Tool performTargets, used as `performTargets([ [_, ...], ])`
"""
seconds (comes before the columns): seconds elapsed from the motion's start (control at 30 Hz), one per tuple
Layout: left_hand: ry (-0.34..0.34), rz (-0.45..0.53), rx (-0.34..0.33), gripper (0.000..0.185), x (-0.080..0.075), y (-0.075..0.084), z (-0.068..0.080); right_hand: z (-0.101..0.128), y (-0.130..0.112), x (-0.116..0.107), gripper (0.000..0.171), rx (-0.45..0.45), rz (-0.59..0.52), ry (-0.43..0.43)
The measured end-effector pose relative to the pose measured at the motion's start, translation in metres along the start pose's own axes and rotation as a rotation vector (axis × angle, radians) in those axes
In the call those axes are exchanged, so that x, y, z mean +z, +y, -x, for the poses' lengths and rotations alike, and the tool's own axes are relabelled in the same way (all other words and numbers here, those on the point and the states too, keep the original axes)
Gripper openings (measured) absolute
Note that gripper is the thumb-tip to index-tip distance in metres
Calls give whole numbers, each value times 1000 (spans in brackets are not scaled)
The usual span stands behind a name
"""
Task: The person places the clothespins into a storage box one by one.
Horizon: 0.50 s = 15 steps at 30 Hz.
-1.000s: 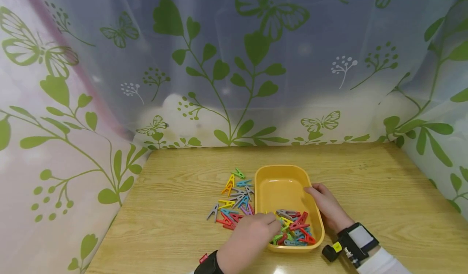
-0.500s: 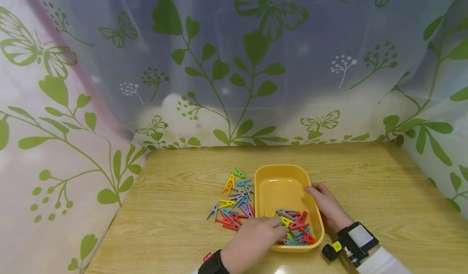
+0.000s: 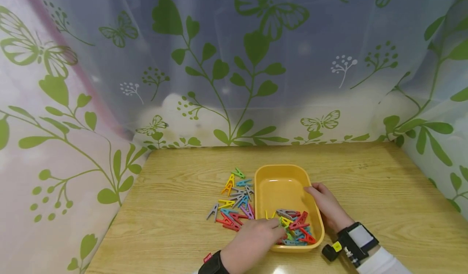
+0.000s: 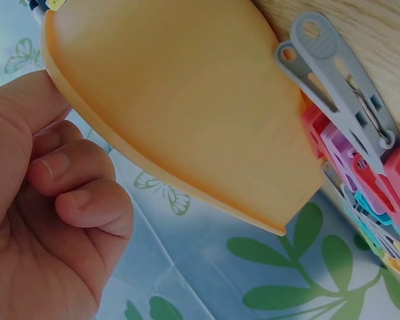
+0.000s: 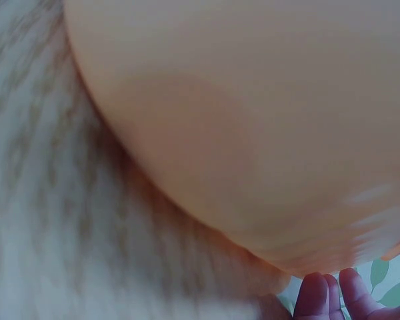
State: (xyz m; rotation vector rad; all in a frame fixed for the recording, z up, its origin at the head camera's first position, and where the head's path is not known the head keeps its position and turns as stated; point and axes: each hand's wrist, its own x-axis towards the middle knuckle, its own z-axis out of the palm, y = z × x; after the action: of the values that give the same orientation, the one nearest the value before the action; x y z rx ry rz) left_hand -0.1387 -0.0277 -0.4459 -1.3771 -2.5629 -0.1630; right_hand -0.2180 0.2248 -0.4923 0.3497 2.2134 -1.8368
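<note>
A yellow plastic bin [image 3: 279, 190] stands on the table, with several coloured clothespins [image 3: 300, 221] heaped at its near end. My left hand [image 3: 254, 237] reaches over the bin's left wall, fingertips down among those clothespins. In the left wrist view the bin wall hides the ends of its thumb and forefinger, while the other fingers curl outside the rim; I cannot tell whether it pinches a clothespin. My right hand [image 3: 330, 207] grips the bin's right side, thumb at the rim and fingers [image 5: 313, 293] against the outer wall.
Left of the bin, several loose clothespins [image 3: 239, 196] in grey, blue, red, yellow and purple lie spread on the wooden table [image 3: 175, 217]. A patterned curtain [image 3: 234, 83] closes off the back and sides.
My left hand has shifted slightly right and toward me within the heap of clothespins. The right hand and the bin stay where they were.
</note>
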Motion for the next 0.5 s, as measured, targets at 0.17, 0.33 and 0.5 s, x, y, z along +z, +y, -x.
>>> performTargets([
  [0.17,10,-16,-16,4,-2,-1,2,0,1,0,61,0,11,-1],
  [0.33,91,-29,-51,7,-2,-5,7,0,1,0,61,7,19,3],
  [0.5,167,-8,-121,10,-7,-15,13,0,0,0,62,7,17,1],
])
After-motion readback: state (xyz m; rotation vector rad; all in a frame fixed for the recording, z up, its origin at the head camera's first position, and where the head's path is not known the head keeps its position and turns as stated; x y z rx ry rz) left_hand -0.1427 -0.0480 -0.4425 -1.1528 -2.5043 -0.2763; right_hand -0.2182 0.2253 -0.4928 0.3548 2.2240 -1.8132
